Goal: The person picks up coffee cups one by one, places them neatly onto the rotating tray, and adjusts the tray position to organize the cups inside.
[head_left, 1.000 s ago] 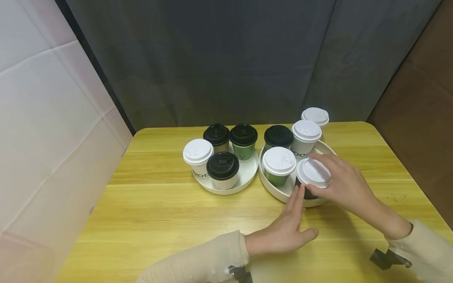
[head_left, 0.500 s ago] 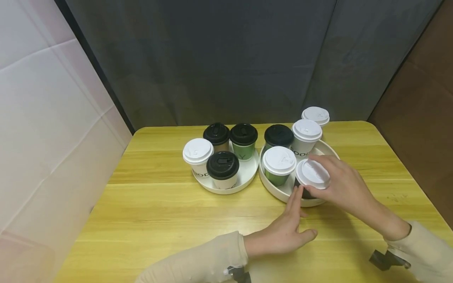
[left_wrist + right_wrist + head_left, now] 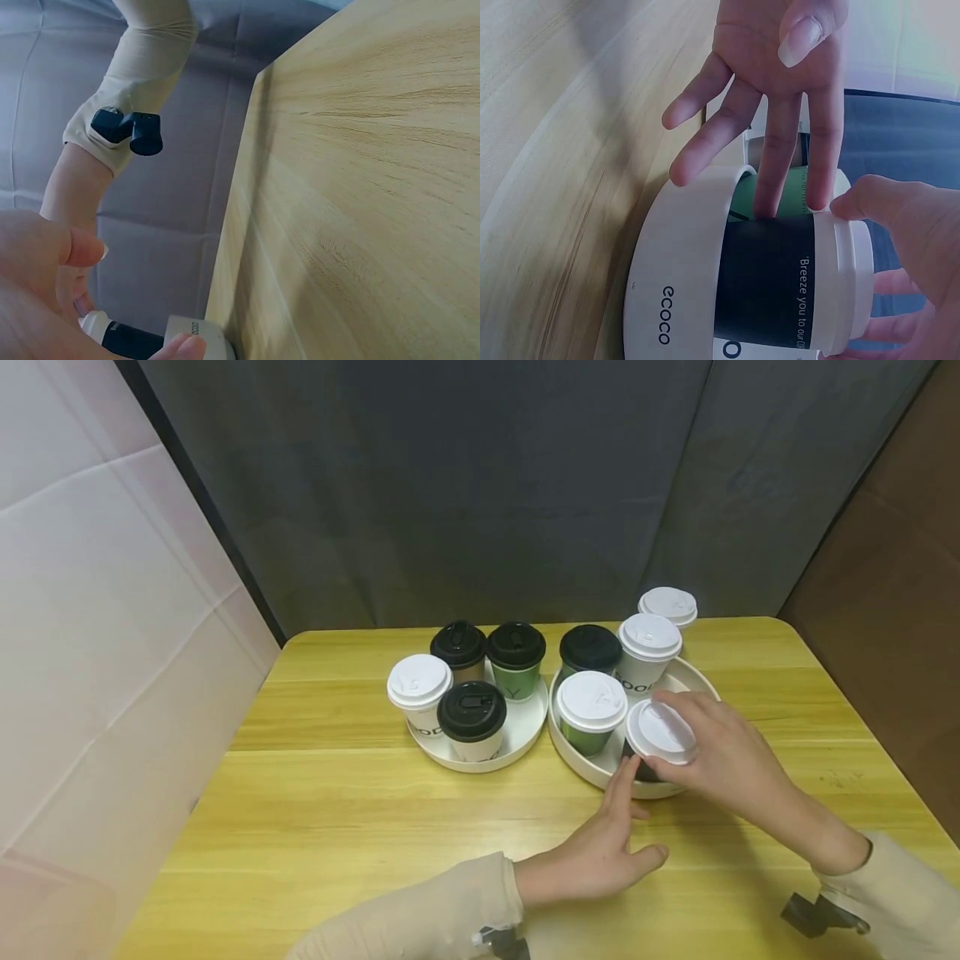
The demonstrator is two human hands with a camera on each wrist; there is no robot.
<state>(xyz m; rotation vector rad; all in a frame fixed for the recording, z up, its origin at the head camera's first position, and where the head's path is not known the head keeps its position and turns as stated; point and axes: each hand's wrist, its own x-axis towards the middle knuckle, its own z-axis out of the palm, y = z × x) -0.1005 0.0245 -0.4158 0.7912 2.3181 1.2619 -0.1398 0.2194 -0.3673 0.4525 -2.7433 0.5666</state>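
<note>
A black paper coffee cup point(image 3: 761, 281) with a white lid point(image 3: 660, 732) stands upright at the near right of the right round tray point(image 3: 581, 766). My right hand point(image 3: 727, 752) grips it around the lid, thumb on the near side and fingers on the far side. My left hand point(image 3: 592, 860) is held out with straight, spread fingers. In the right wrist view two of its fingertips lie right at the cup's dark side. A green cup point(image 3: 588, 739) with a white lid stands just left of the held cup.
The right tray also bears a black-lidded cup point(image 3: 590, 649) and a white cup point(image 3: 648, 647). Another white-lidded cup point(image 3: 667, 606) stands behind. The left round tray point(image 3: 525, 735) carries several cups with black and white lids. Dark cloth point(image 3: 465, 493) hangs behind the table.
The held cup has shifted very slightly left, with both hands moving along a little. The other cups stay where they were.
</note>
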